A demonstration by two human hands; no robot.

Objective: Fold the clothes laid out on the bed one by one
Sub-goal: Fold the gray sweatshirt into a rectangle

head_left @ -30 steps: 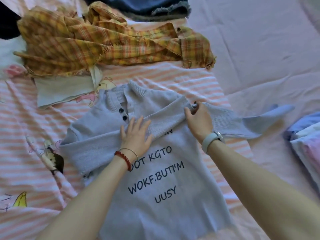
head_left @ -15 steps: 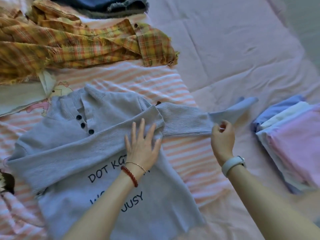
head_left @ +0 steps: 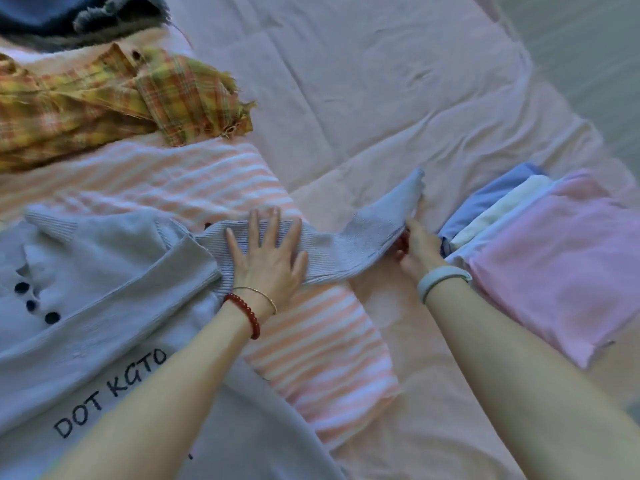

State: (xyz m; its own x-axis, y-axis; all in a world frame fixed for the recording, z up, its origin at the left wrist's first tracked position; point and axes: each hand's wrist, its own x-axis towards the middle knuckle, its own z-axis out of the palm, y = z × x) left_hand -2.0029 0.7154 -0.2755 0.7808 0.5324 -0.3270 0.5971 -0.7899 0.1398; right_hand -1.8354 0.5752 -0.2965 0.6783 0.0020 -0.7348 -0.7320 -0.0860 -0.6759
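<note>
A light grey knit sweater (head_left: pixel 104 292) with dark buttons and black lettering lies face up at the lower left. One sleeve is folded across its chest. Its other sleeve (head_left: pixel 374 230) stretches out to the right. My left hand (head_left: pixel 268 258) presses flat on that sleeve near the shoulder, fingers spread. My right hand (head_left: pixel 414 249) grips the sleeve near its cuff end, which is lifted a little off the bed.
A pink-and-white striped garment (head_left: pixel 325 341) lies under the sweater on the pink bed sheet (head_left: pixel 363 98). A yellow plaid shirt (head_left: pixel 104 98) and dark denim (head_left: pixel 69 15) lie at the top left. A stack of folded clothes (head_left: pixel 554 251) sits at the right.
My left hand slid from the sweater's chest onto the outstretched sleeve. My right hand moved further out along the sleeve toward the cuff. The view shifted right, showing more of the folded stack.
</note>
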